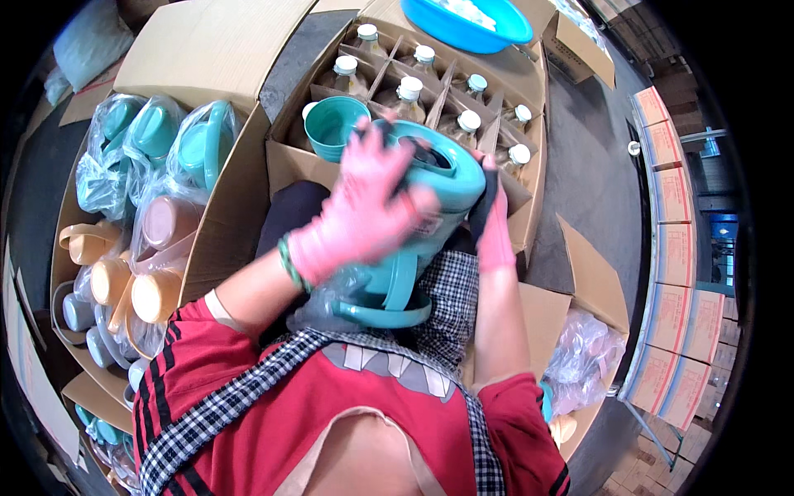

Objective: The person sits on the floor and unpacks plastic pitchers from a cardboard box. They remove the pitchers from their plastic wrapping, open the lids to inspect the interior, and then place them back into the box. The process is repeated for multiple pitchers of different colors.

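Note:
A teal plastic jug (451,169), probably a thermos, stands tilted over my lap, with a dark opening in its top. My right hand (494,217), in a pink glove with dark fingertips, is closed around the jug's right side. My left hand (357,198), gloved alike and blurred by motion, is spread over the jug's left upper side, thumb apart from the fingers; whether it touches the jug I cannot tell. A teal cup (335,128) rests at the near left corner of the divided carton. Under the jug, a second teal piece with a handle (385,310) lies on my lap beside clear plastic.
Ahead, a divided carton (397,62) holds several clear bottles with pale caps. A blue basin (471,25) with white pieces is behind it. At left, a carton (227,186) contains bagged teal, pink and cream jugs. An open carton (595,273) and stacked boxes (670,306) are at right.

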The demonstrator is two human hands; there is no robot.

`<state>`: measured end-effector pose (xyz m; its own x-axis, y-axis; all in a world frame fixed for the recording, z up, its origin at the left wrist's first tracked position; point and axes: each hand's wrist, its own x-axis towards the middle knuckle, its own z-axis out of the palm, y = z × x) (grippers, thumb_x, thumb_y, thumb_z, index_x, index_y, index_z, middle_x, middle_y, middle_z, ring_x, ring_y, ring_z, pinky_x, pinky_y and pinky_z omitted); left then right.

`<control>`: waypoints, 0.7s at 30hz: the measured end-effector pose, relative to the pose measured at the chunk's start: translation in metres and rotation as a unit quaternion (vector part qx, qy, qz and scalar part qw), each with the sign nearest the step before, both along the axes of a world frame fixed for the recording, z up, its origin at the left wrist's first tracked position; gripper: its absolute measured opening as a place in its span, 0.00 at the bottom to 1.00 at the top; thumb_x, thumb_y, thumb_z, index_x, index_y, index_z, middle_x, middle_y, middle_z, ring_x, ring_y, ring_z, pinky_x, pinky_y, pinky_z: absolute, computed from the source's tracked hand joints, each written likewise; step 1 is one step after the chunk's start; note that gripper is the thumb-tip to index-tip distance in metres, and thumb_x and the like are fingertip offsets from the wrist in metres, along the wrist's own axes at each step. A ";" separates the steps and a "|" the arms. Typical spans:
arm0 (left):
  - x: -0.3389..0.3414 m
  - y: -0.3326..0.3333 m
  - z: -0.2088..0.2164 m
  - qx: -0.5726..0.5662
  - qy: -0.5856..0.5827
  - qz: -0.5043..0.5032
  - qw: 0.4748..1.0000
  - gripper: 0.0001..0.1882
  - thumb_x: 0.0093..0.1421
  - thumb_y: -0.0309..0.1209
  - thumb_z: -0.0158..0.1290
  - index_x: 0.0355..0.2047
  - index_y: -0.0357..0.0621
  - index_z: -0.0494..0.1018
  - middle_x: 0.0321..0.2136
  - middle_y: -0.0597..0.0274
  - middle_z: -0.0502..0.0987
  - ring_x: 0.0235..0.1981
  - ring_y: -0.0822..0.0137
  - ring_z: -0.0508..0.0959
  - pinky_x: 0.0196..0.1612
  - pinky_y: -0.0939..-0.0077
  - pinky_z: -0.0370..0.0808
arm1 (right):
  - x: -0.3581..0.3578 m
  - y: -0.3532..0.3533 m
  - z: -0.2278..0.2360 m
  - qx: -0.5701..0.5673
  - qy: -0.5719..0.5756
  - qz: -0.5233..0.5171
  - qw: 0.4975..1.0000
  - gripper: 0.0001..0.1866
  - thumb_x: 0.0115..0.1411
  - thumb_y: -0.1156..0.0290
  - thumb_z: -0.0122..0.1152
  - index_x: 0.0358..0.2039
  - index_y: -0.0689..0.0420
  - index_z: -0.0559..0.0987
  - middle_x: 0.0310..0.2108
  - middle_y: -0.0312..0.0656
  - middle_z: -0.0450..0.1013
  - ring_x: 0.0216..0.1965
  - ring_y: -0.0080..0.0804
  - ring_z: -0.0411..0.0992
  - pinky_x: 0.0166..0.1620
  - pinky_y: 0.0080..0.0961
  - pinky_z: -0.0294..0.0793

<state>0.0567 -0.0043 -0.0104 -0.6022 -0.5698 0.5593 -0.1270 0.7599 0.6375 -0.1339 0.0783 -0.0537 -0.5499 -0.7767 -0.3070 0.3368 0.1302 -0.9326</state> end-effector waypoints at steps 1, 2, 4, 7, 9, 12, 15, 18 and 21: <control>0.005 0.020 0.018 -0.077 -0.028 -0.032 0.996 0.23 0.51 0.49 0.46 0.39 0.45 0.67 0.43 0.45 0.64 0.50 0.50 0.61 0.51 0.65 0.59 | 0.000 0.003 0.003 0.005 0.036 -0.041 0.999 0.33 0.57 0.45 0.40 0.52 0.60 0.61 0.48 0.44 0.62 0.46 0.29 0.62 0.46 0.24 0.63; 0.008 0.021 0.014 -0.038 0.009 -0.061 0.997 0.27 0.47 0.52 0.48 0.40 0.44 0.66 0.41 0.50 0.66 0.48 0.52 0.63 0.52 0.65 0.57 | 0.008 -0.001 0.010 0.001 0.070 -0.069 0.995 0.33 0.57 0.44 0.40 0.52 0.59 0.60 0.48 0.44 0.61 0.46 0.28 0.62 0.45 0.24 0.63; -0.005 -0.029 -0.008 0.238 0.109 -0.040 0.964 0.18 0.53 0.45 0.43 0.34 0.42 0.66 0.38 0.51 0.68 0.42 0.55 0.67 0.45 0.65 0.63 | 0.034 -0.001 0.008 -0.134 0.167 -0.046 0.976 0.33 0.57 0.44 0.40 0.53 0.57 0.59 0.48 0.43 0.60 0.47 0.27 0.60 0.49 0.25 0.60; 0.000 -0.023 -0.002 0.108 0.012 -0.035 0.993 0.16 0.52 0.43 0.45 0.32 0.42 0.67 0.38 0.50 0.66 0.40 0.54 0.67 0.43 0.63 0.64 | 0.034 0.000 -0.004 -0.160 0.145 -0.013 0.976 0.31 0.58 0.48 0.41 0.52 0.60 0.59 0.47 0.41 0.60 0.46 0.27 0.60 0.51 0.26 0.58; 0.003 0.012 0.017 -0.086 -0.003 -0.033 0.996 0.20 0.48 0.46 0.49 0.34 0.44 0.68 0.40 0.50 0.65 0.41 0.50 0.66 0.45 0.62 0.63 | 0.015 -0.002 0.007 -0.071 0.006 -0.057 0.996 0.29 0.58 0.48 0.41 0.49 0.61 0.62 0.45 0.40 0.62 0.44 0.27 0.61 0.49 0.25 0.60; -0.005 -0.021 0.003 0.060 0.105 0.023 0.992 0.20 0.49 0.42 0.48 0.38 0.42 0.68 0.38 0.47 0.66 0.43 0.48 0.65 0.47 0.59 0.62 | 0.031 -0.006 0.014 -0.054 0.210 -0.002 0.976 0.37 0.59 0.43 0.28 0.53 0.65 0.56 0.49 0.47 0.61 0.49 0.31 0.61 0.52 0.27 0.59; -0.006 -0.042 -0.028 -0.081 0.018 -0.012 0.996 0.18 0.52 0.40 0.46 0.42 0.45 0.67 0.43 0.45 0.66 0.48 0.44 0.61 0.50 0.55 0.59 | 0.024 -0.014 -0.003 -0.088 0.147 -0.004 0.985 0.34 0.58 0.44 0.34 0.50 0.63 0.61 0.47 0.43 0.63 0.48 0.32 0.61 0.52 0.24 0.57; -0.003 -0.002 -0.004 0.024 -0.009 -0.039 0.999 0.29 0.47 0.44 0.51 0.49 0.45 0.63 0.53 0.46 0.56 0.56 0.42 0.50 0.58 0.53 0.42 | 0.002 -0.022 -0.007 -0.135 -0.136 0.042 0.981 0.33 0.58 0.45 0.35 0.49 0.63 0.63 0.45 0.44 0.65 0.47 0.30 0.62 0.51 0.24 0.58; 0.010 -0.015 0.002 0.014 0.005 -0.072 0.997 0.42 0.39 0.45 0.59 0.54 0.46 0.56 0.56 0.46 0.49 0.59 0.43 0.43 0.57 0.51 0.41 | 0.013 -0.032 0.017 -0.146 0.154 -0.017 0.977 0.33 0.58 0.45 0.35 0.48 0.63 0.64 0.45 0.44 0.65 0.46 0.29 0.62 0.50 0.24 0.59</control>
